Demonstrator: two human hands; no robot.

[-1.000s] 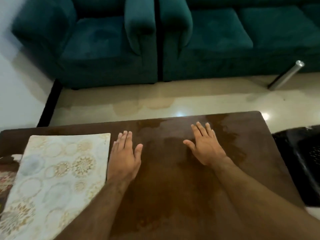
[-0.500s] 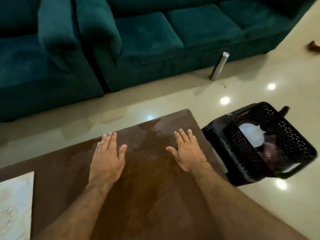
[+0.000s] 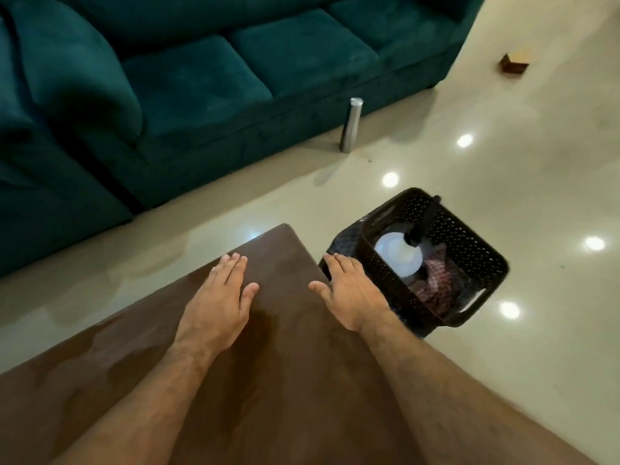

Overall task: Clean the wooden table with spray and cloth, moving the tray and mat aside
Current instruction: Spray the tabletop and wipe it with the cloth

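- head view: left hand (image 3: 219,305) flat on the wooden worktop (image 3: 288,391), fingers straight and together, grip slack and holding nothing.
- right hand (image 3: 349,292) also flat, fingers straight, reaching past the worktop's right edge towards the black basket (image 3: 476,250); cannot tell whether touching it; grip wide and empty.
- basket down on the floor (image 3: 503,135), just beside the worktop's far right corner; inside, a white round object (image 3: 397,258) under a dark nozzle-like part, most likely the spray, and a reddish checked cloth (image 3: 436,283).
- no tray and no mat anywhere in this view, so no telling where either lies.
- worktop surface showing darker patches and a faint sheen near the hands and along the left part; wet or merely reflective, hard to say.
- beyond, a teal sofa (image 3: 188,82) along the far side, a metal cylinder (image 3: 350,125) upright on the floor before it, and a small brown block (image 3: 515,63) further off.
- judged progress: this end of the worktop bare, spray and cloth apparently sitting in the basket rather than in hand; either wiping finished and tools put away, or about to be fetched.
- left to do, if not finished: taking spray and cloth out, spraying, wiping the whole surface.
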